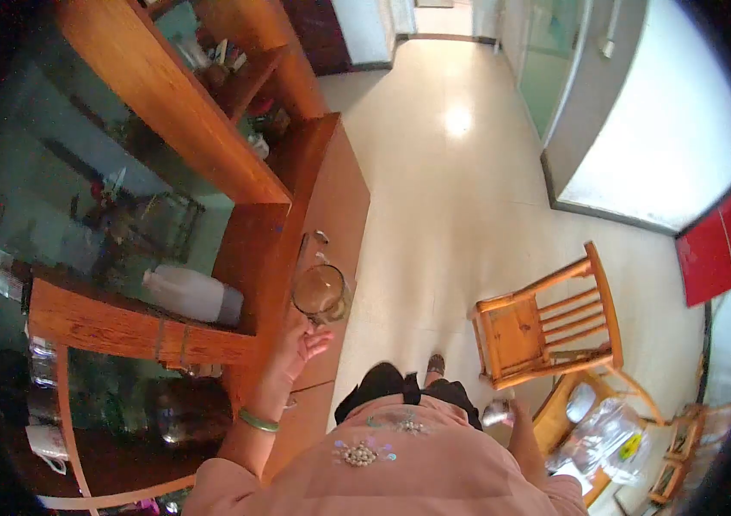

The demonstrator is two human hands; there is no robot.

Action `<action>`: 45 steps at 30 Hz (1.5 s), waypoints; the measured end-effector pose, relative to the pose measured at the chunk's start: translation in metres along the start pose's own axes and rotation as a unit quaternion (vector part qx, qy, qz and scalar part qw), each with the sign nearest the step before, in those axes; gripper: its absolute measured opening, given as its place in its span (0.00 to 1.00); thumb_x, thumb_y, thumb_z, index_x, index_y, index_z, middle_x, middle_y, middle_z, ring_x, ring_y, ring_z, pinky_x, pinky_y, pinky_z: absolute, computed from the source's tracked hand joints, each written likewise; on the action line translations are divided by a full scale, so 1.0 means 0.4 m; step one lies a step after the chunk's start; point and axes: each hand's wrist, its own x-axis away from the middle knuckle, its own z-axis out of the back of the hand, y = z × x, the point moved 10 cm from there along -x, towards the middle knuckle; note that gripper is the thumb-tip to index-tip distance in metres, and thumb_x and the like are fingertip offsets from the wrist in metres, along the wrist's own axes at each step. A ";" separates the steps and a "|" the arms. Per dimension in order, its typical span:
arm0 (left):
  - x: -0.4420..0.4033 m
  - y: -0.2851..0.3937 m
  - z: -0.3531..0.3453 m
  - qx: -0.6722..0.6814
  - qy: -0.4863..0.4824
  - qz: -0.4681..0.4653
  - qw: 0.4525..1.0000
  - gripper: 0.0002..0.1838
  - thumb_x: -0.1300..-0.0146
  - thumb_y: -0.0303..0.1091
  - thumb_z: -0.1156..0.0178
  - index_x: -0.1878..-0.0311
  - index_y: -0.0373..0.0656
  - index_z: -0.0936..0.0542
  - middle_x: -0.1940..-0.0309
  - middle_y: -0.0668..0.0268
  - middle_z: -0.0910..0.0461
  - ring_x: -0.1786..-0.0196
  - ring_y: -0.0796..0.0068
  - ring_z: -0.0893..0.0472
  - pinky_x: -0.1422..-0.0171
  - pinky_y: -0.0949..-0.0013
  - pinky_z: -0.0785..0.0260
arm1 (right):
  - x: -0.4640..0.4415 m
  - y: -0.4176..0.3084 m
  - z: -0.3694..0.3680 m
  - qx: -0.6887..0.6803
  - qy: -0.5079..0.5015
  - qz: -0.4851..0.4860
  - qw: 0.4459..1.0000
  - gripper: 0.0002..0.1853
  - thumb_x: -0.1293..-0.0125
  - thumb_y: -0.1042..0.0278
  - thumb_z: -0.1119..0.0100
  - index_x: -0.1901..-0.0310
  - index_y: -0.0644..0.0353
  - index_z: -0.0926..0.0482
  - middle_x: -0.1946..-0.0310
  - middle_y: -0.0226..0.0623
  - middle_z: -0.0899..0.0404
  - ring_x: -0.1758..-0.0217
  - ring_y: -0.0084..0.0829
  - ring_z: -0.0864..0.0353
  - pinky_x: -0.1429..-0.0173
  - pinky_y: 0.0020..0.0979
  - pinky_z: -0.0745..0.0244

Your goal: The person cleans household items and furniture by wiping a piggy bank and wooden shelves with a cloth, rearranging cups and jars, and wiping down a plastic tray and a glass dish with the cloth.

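A clear round glass container is at the front edge of the wooden cabinet. My left hand, with a green bangle on the wrist, has its fingers curled at the near side of this glass. Low on the right, beside the dark shorts, my right hand is closed around a small shiny object that is too blurred to name.
A wooden chair stands on the pale floor to the right. Behind it, a small wooden table bears plastic bags. On the left cabinet lies a whitish bottle. White walls and a red panel are further right.
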 end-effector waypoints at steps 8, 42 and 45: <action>-0.242 0.213 -0.013 0.061 0.068 -0.073 0.993 0.14 0.37 0.47 0.53 0.74 0.50 0.33 0.65 0.66 0.26 0.54 0.67 0.25 0.52 0.63 0.33 | -0.115 -0.968 -0.300 0.058 -0.050 0.289 0.954 0.07 0.53 0.71 0.49 0.70 0.58 0.27 0.79 0.31 0.30 0.83 0.27 0.30 0.80 0.31 0.31; -1.147 0.582 0.381 0.276 0.587 -0.131 0.750 0.13 0.39 0.45 0.51 0.56 0.48 0.30 0.72 0.66 0.29 0.74 0.69 0.24 0.77 0.69 0.31 | -0.244 -2.617 -1.161 0.435 -0.231 0.404 0.771 0.19 0.52 0.60 0.40 0.57 0.54 0.28 0.66 0.34 0.24 0.62 0.34 0.25 0.60 0.36 0.29; -1.128 0.584 0.387 0.312 0.604 -0.144 0.719 0.13 0.39 0.44 0.49 0.57 0.47 0.30 0.78 0.66 0.30 0.82 0.72 0.28 0.83 0.72 0.35 | -0.148 -2.604 -1.242 0.396 -0.197 0.308 0.842 0.18 0.50 0.62 0.41 0.58 0.58 0.28 0.68 0.36 0.24 0.65 0.33 0.25 0.66 0.35 0.28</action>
